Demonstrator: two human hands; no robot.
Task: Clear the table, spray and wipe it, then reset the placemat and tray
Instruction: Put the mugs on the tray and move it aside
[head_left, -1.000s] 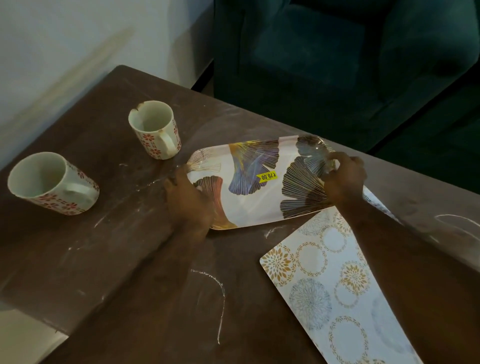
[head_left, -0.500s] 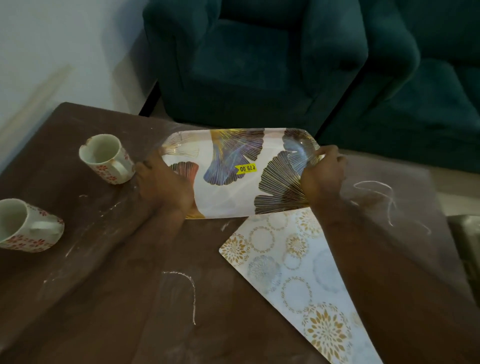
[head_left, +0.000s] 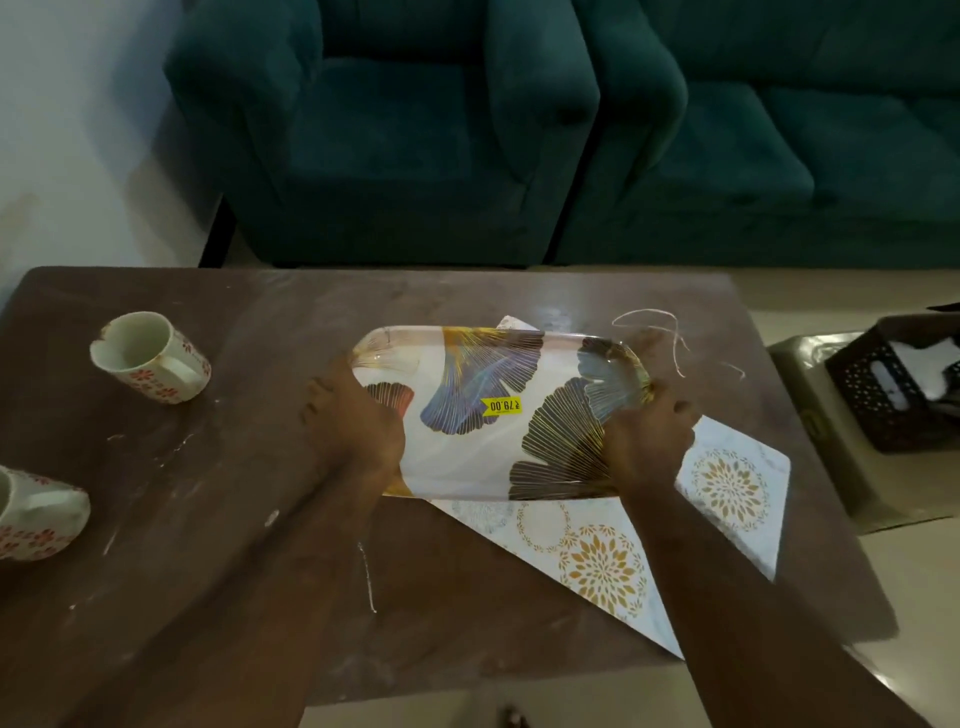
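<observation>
A person's left hand (head_left: 353, 421) and right hand (head_left: 647, 441) each curl around a short end of the leaf-patterned tray (head_left: 493, 415), holding it over the skewed placemat (head_left: 727, 483), apparently to clear it off the smeared table (head_left: 234, 519). Two mugs (head_left: 150, 356) stand at left, a green sofa (head_left: 415, 130) beyond.

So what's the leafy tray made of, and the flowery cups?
The tray looks like glossy plastic or melamine: light glints off its raised rim, and a price sticker lies flat on it. The farther cup and the nearer cup look like glazed ceramic: thick walls, smooth sheen, and the farther one's rim seems chipped.
</observation>
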